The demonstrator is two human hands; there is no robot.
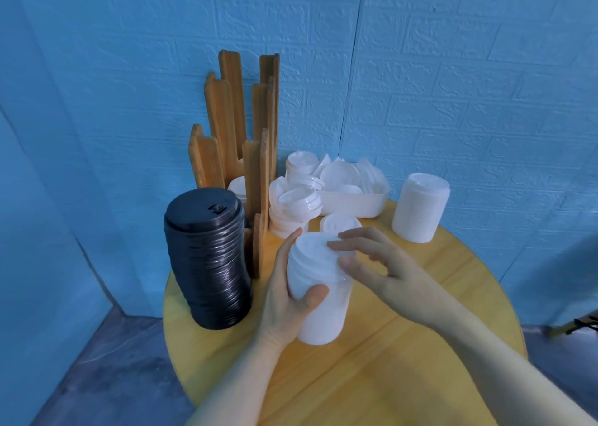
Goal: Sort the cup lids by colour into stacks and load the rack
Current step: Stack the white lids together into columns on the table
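Observation:
A tall stack of white lids (320,302) stands at the middle of the round wooden table (404,344). My left hand (291,293) grips its upper part from the left, thumb in front. My right hand (372,260) rests its fingertips on the top lid, fingers spread. A tall stack of black lids (210,260) stands at the table's left edge. Behind it rises the wooden rack (246,140), with a few white lids (238,187) low in one slot. A second white stack (420,210) stands at the right rear.
A white tray (356,202) of loose white lids sits at the back against the blue wall. A leaning pile of white lids (291,212) stands beside the rack. One short white stack (339,225) sits just behind my hands. The floor lies below at left.

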